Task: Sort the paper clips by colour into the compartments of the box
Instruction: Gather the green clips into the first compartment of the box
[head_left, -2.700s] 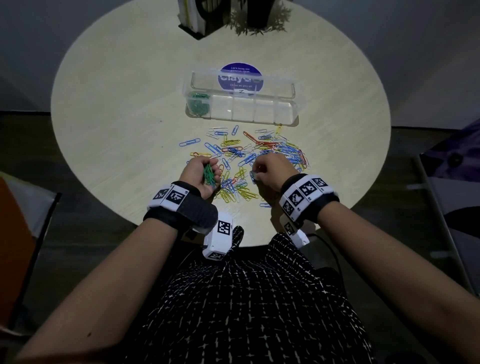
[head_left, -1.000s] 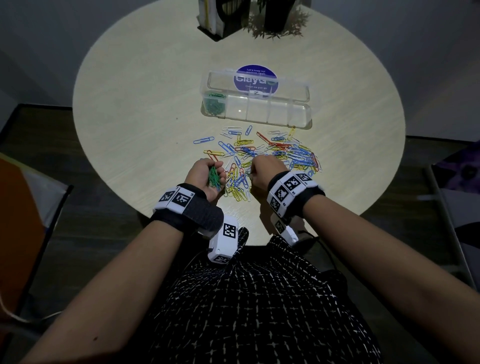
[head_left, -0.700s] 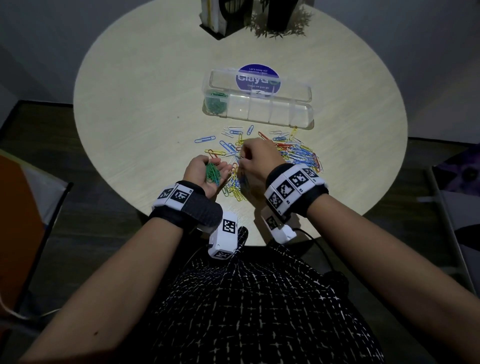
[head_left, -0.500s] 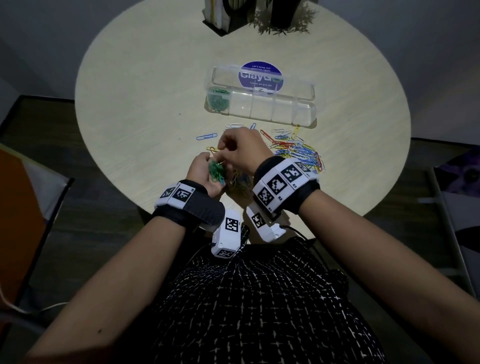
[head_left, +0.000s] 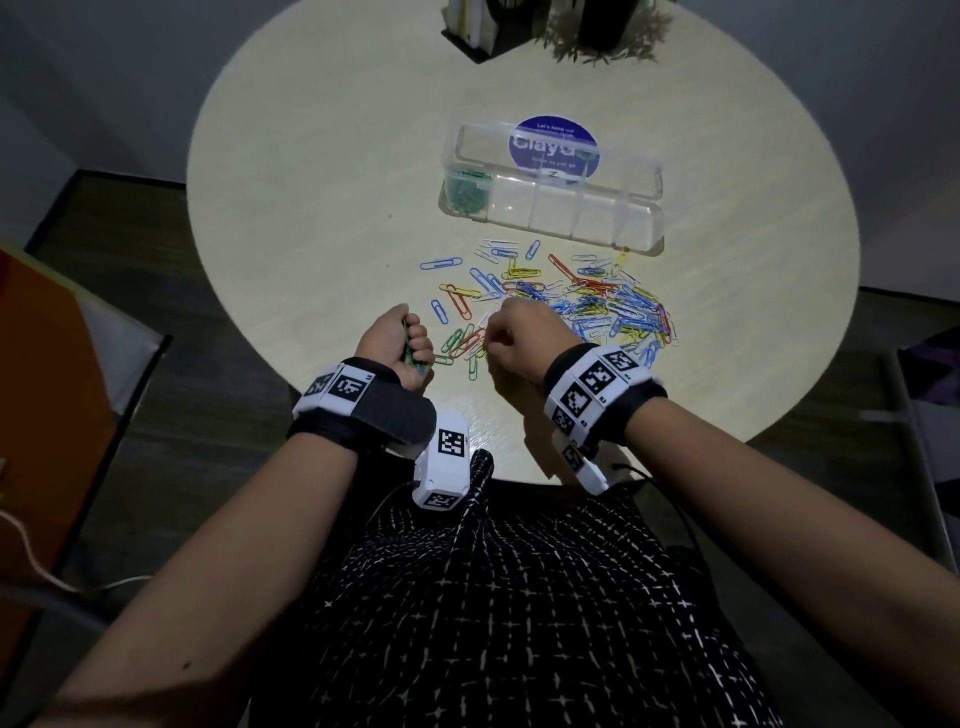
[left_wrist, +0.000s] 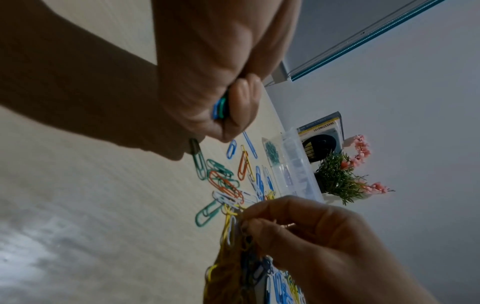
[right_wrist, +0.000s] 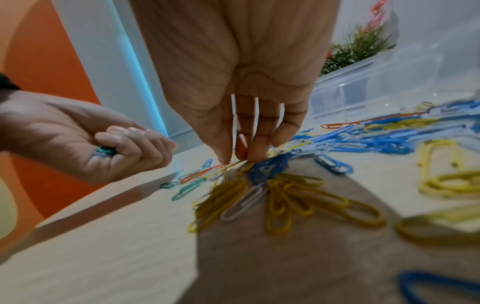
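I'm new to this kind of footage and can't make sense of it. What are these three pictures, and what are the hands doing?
There is no machine here: a person sits at a round table wearing three cameras. The top-down picture comes from a head camera; the other two come from cameras strapped to the wrists, looking along each hand.

On the table lie loose coloured paper clips and a clear compartment box, lid open. Only its leftmost compartment is filled, with green clips.

The left hand grips a small bunch of clips, mostly green with at least one blue one. The right hand reaches its fingertips into the pile; whether they hold a clip is unclear.
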